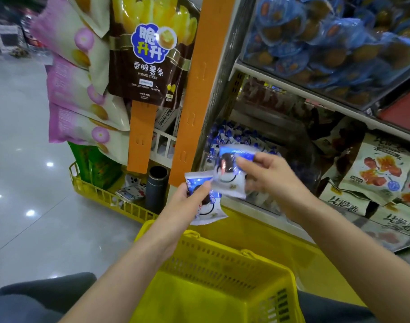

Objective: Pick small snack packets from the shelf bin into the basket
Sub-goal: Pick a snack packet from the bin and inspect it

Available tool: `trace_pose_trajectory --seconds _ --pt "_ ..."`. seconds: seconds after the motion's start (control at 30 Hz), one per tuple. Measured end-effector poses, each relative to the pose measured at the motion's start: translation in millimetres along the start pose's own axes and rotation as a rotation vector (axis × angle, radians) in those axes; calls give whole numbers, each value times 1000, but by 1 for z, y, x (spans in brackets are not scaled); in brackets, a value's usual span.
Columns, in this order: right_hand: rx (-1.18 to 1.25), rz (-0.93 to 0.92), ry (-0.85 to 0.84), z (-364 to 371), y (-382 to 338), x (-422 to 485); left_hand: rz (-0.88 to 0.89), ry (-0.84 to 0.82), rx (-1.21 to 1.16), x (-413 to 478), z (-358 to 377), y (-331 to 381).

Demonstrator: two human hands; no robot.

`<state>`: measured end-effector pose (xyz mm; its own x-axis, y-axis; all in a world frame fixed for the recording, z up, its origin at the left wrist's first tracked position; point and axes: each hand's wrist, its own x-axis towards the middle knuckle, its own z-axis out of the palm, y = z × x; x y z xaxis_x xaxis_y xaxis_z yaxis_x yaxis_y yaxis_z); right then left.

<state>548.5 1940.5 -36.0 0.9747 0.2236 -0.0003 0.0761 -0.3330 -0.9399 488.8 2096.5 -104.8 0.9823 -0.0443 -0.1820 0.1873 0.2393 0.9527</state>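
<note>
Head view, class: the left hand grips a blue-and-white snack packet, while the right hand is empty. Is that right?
Not quite. The right hand is not empty: it pinches a second packet, also blue and white. The rest stands: the left hand grips a blue-and-white snack packet. The head view shows both.

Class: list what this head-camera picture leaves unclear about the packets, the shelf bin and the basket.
Head view:
- Shelf bin: contents largely hidden behind the right hand and right-hand packet.
- Left-hand packet: print blurred, partly covered by the left hand.
- Yellow basket: near end cut off by the bottom edge.
- Blue tubs above: labels too blurred to read.
</note>
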Motion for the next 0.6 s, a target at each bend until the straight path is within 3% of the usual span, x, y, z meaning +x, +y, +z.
trace_pose_trajectory --seconds 0.1,0.17,0.37,0.6 --pt "-60 -59 266 -15 0 42 -16 133 37 8 -5 1" --pt "-216 -6 345 -20 6 71 -14 168 43 11 -7 1" --pt "-671 187 103 -5 28 107 -10 200 -52 15 -10 5" --pt "-676 220 66 17 29 124 6 232 -47 22 -13 7"
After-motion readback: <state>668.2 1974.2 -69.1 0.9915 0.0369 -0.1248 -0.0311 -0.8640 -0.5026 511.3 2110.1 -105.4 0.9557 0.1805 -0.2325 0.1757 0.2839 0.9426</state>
